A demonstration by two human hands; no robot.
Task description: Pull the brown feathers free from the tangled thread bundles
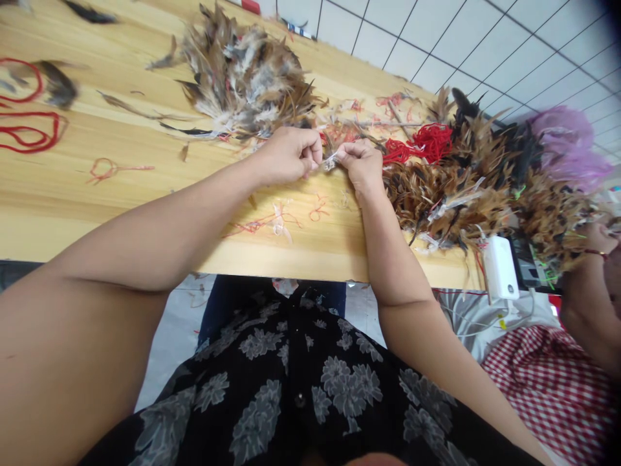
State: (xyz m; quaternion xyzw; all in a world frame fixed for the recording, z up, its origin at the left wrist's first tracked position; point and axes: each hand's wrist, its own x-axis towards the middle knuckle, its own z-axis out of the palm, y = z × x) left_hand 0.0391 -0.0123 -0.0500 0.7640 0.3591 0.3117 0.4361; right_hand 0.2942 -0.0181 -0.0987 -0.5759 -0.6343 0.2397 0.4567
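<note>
My left hand and my right hand are close together above the wooden table, both with fingers pinched. Between their fingertips stretches a small whitish stringy piece, too small to make out fully. Just beyond the left hand is a large pile of brown, grey and white feathers. To the right of the right hand are a bundle of red cord and a heap of brown feathers. Thin red thread scraps lie on the table nearer my body.
Loops of red cord and loose feathers lie at the left. A white power bank sits by the right front edge. Pink-purple plastic is behind the feathers. Another person's arm reaches in at far right.
</note>
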